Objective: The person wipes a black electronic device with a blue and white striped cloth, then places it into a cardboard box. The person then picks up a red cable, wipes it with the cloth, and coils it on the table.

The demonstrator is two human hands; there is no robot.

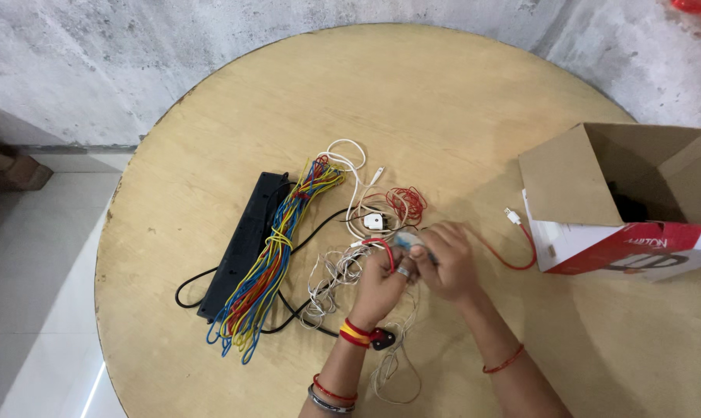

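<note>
My left hand and right hand meet over the middle of the table, fingers pinched together on a small bluish piece with a red wire running off toward the cardboard box. Just beside my left hand lies a loose tangle of thin white cable, not yet sorted, as far as I can judge. Further left, the bundle of coloured wires rests across the black power strip, already gathered. A red coil and white charger cable sit above my hands.
</note>
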